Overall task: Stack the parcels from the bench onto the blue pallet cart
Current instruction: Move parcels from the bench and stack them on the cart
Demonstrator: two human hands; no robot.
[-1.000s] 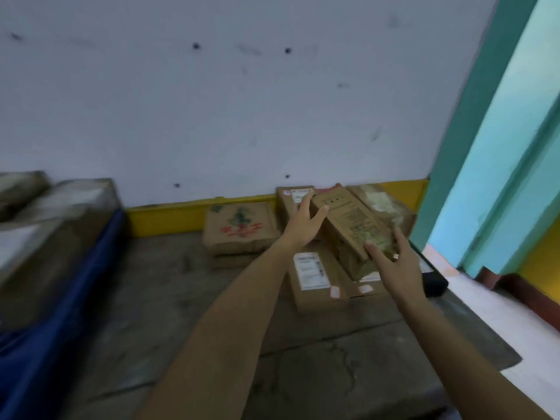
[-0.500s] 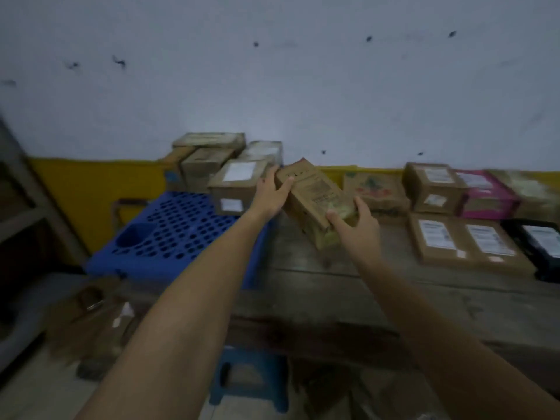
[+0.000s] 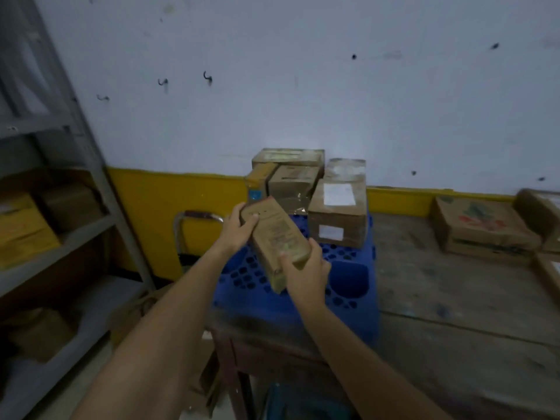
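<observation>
A long brown cardboard parcel (image 3: 274,234) hangs tilted above the blue pallet cart (image 3: 348,280). My left hand (image 3: 238,230) grips its far end and my right hand (image 3: 304,272) grips its near end. Several brown parcels (image 3: 338,213) are stacked at the back of the cart against the wall. The cart rests on the left end of the wooden bench (image 3: 454,298). More parcels lie on the bench at the right, among them a box with a red and green print (image 3: 481,227).
A grey metal shelf rack (image 3: 75,225) with yellow and brown boxes stands at the left. The cart's metal handle (image 3: 194,219) rises by the yellow wall band. A blue stool (image 3: 303,401) sits under the bench. Loose cardboard lies on the floor.
I have turned left from the bench's right end. Both hands carried the long parcel leftward, and it now hangs over the front of the blue cart.
</observation>
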